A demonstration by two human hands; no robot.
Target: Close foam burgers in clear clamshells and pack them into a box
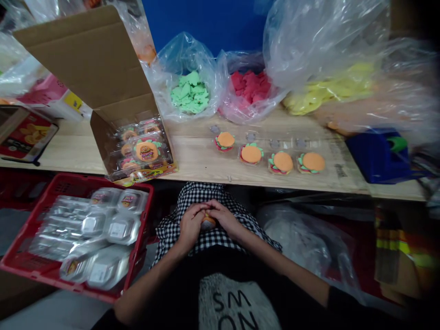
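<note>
Left hand: your left hand [191, 225] curls in above your lap, its fingers closed on one side of a small burger piece [208, 222]; the fingertips meet those of the other hand.
Right hand: your right hand [224, 218] grips the same piece from the other side; thumb and fingers bend over its top.
Burger piece: it sits between your two hands, in front of the table edge and over the checked cloth [201, 195]; its orange upper part shows, with a paler part below; your fingers hide the rest.
Table: on the table [192, 158] before you, four burgers [252, 154] stand in a row in clear open cases [250, 136]; a blue container [371, 158] is near the right end.
Bags: behind the row, clear bags hold green pieces [190, 94], red pieces [250, 87] and yellow pieces [316, 94].
Carton: to your left, an open carton [79, 55] holds packed burgers [147, 150]; its lid stands up.
Crate: below it, a red crate [41, 277] holds clear packs [118, 229].
</note>
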